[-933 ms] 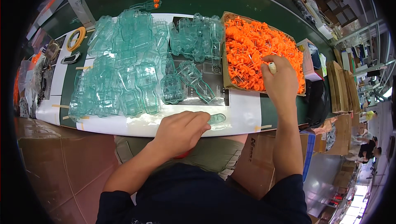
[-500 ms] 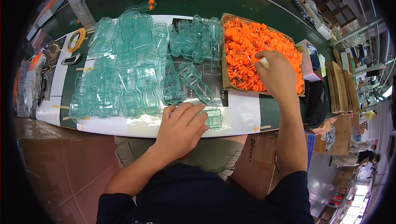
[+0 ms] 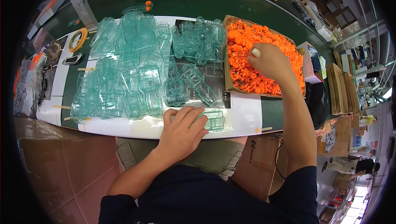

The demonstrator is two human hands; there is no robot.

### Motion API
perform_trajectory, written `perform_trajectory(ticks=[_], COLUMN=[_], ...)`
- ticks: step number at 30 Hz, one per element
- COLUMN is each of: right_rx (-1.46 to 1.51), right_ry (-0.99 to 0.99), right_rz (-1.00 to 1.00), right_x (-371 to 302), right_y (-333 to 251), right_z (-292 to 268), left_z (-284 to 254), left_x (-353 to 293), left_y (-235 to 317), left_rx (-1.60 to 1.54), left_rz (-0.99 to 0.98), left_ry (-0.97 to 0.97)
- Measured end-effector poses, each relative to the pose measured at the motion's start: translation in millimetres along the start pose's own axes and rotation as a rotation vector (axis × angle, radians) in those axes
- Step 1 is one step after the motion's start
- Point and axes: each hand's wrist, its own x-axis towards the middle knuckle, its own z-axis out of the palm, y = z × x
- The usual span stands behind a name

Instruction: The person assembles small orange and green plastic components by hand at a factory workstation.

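My left hand (image 3: 183, 131) rests at the table's front edge, fingers bent over one end of a clear green plastic piece (image 3: 215, 120). The piece lies flat and its right end sticks out past my fingers. My right hand (image 3: 271, 62) is over a cardboard box (image 3: 252, 93) of small orange plastic parts with thin metal pins (image 3: 247, 73). Its fingers are curled together among them, and whatever they hold is hidden. A pale covering (image 3: 256, 53) shows on one fingertip. Two more clear green pieces (image 3: 197, 84) lie just beyond my left hand.
Clear green pieces are heaped in a large pile (image 3: 123, 71) at left and a smaller one (image 3: 197, 40) in the middle. A yellow tape roll (image 3: 78, 40) lies far left, by a metal post (image 3: 78, 3). A black bag (image 3: 317, 104) stands right of the box.
My right hand has shifted slightly left and away from me within the box, its fingers drawn closer together. My left hand stays on the green piece.
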Motion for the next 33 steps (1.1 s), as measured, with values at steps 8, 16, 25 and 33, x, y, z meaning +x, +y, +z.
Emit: perform_trajectory(ticks=[8, 16, 25, 33], right_rx=[1.038, 1.020, 0.955, 1.852], right_ry=[0.267, 0.594, 0.645, 0.372], right_rz=[-0.105, -0.745, -0.940, -0.718], right_x=[-67.8, -132.7, -137.1, -149.2], right_y=[2.7, -33.9, -42.7, -47.1], right_z=[11.6, 57.0, 76.6, 62.9], left_z=[-14.3, -22.4, -36.9, -20.9], left_x=[17.4, 38.7, 21.5, 15.8], left_y=[13.8, 17.5, 14.6, 4.9], left_rx=[-0.710, -1.402, -1.382, -1.020], left_rz=[-0.229, -0.331, -0.404, -0.066], left_ry=[0.052, 0.081, 0.037, 0.050])
